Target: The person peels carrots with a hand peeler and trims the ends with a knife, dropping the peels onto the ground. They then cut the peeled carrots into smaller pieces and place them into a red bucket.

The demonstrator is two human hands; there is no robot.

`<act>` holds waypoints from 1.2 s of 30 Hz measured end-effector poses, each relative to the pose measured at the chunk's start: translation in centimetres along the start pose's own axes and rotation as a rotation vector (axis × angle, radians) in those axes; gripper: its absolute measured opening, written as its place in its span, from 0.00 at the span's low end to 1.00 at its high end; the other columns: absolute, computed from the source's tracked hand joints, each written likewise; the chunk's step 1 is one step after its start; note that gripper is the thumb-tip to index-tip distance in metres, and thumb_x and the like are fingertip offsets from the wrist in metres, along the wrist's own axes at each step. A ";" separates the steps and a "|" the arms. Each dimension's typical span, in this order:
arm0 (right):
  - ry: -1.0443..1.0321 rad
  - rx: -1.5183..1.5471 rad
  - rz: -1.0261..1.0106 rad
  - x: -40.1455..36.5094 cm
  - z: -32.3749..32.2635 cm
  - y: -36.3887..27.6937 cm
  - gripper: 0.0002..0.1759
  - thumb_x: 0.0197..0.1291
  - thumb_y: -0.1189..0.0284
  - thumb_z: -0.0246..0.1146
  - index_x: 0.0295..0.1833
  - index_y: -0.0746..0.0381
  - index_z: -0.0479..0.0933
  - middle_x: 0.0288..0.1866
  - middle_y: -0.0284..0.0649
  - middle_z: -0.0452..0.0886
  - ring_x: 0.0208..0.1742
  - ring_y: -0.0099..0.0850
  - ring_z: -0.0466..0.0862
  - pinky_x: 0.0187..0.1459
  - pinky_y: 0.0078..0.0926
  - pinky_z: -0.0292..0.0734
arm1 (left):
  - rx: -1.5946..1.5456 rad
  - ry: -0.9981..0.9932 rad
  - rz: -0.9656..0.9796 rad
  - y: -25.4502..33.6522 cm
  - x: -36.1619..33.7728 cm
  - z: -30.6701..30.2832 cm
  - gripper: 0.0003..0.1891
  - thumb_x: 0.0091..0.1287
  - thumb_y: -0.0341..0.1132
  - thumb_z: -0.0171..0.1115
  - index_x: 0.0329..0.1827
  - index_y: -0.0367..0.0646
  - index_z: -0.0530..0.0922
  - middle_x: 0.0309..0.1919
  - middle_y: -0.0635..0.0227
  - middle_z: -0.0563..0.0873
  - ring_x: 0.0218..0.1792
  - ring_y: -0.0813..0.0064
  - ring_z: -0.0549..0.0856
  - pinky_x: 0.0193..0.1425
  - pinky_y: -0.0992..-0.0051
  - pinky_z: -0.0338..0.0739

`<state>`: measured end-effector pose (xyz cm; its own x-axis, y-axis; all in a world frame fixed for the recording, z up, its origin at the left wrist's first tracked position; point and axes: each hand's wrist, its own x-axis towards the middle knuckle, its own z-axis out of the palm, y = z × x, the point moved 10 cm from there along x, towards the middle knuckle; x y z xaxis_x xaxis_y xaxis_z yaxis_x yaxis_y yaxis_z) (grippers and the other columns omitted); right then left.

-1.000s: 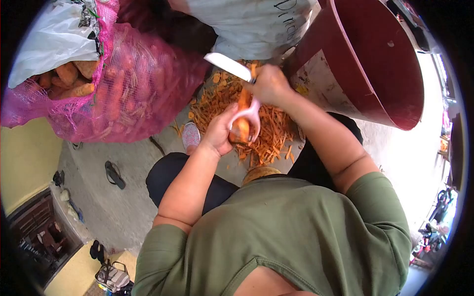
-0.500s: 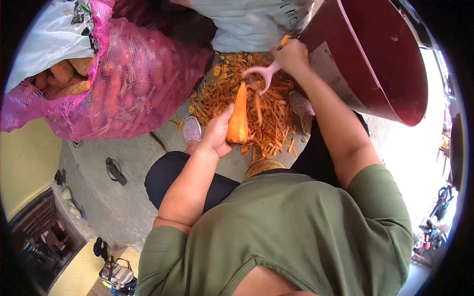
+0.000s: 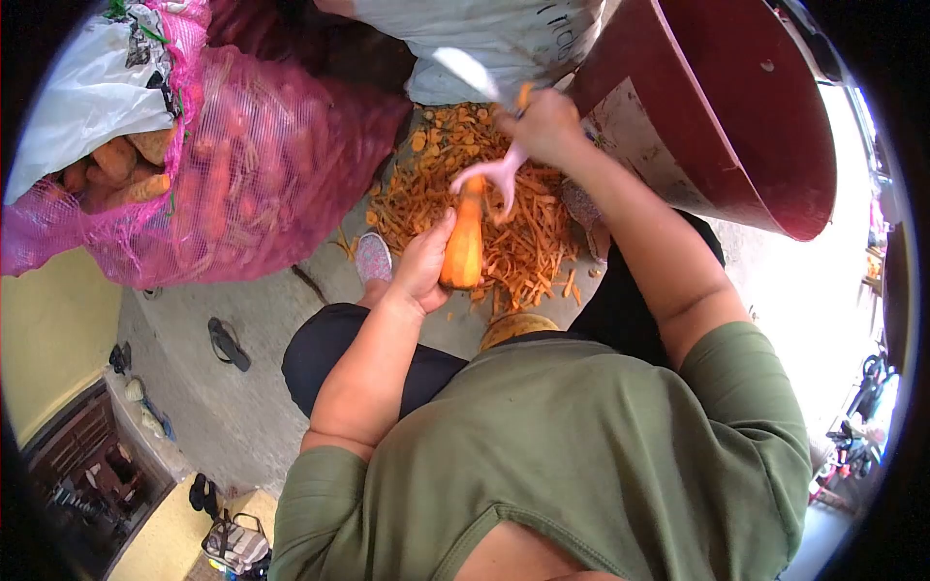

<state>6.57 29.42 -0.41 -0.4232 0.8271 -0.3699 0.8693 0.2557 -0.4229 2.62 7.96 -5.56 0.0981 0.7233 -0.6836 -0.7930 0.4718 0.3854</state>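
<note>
My left hand is wrapped around the thick end of a peeled orange carrot, whose narrow end points away from me. A pink Y-shaped peeler is gripped in my right hand, its forked head overlapping the carrot's tip. From the same fist sticks a knife, its pale blade blurred and an orange bit of handle showing by the fingers. Below both hands, a heap of orange peelings covers the floor between my feet.
A pink mesh sack full of carrots stands at the left, its mouth open. White sacks are at the back. A large dark red tub stands close by my right arm. A black flip-flop lies on the concrete floor.
My right hand has shifted left and slightly toward me, bringing the peeler head over the carrot's tip. The left hand still grips the carrot, slightly lower in view.
</note>
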 end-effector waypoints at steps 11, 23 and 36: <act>0.186 0.026 -0.076 1.0 -1.2 1.1 0.25 0.45 0.55 0.63 0.30 0.71 0.76 0.26 0.50 0.79 0.30 0.41 0.81 0.35 0.32 0.77 | 0.020 -0.134 -0.021 0.2 -1.3 0.6 0.21 0.61 0.47 0.50 0.51 0.42 0.65 0.27 0.62 0.74 0.25 0.71 0.78 0.21 0.75 0.77; 0.020 0.157 0.056 3.9 1.2 5.6 0.27 0.47 0.50 0.60 0.22 0.68 0.75 0.21 0.47 0.78 0.21 0.35 0.79 0.23 0.33 0.74 | 0.144 -0.179 0.063 1.9 -1.2 0.3 0.19 0.58 0.40 0.50 0.49 0.38 0.67 0.24 0.63 0.75 0.25 0.71 0.77 0.30 0.75 0.75; -0.835 0.023 -0.311 -6.4 9.6 0.3 0.39 0.46 0.39 0.54 0.24 0.72 0.75 0.23 0.50 0.76 0.28 0.40 0.76 0.34 0.36 0.69 | 1.269 0.411 0.466 6.6 -0.6 -3.0 0.20 0.46 0.37 0.64 0.40 0.37 0.71 0.29 0.53 0.79 0.33 0.55 0.79 0.37 0.67 0.72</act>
<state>7.08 19.39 -6.10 -0.6949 0.0853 -0.7140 0.6827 0.3902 -0.6178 -4.45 9.17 -4.47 -0.3737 0.8438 -0.3853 0.3900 0.5198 0.7600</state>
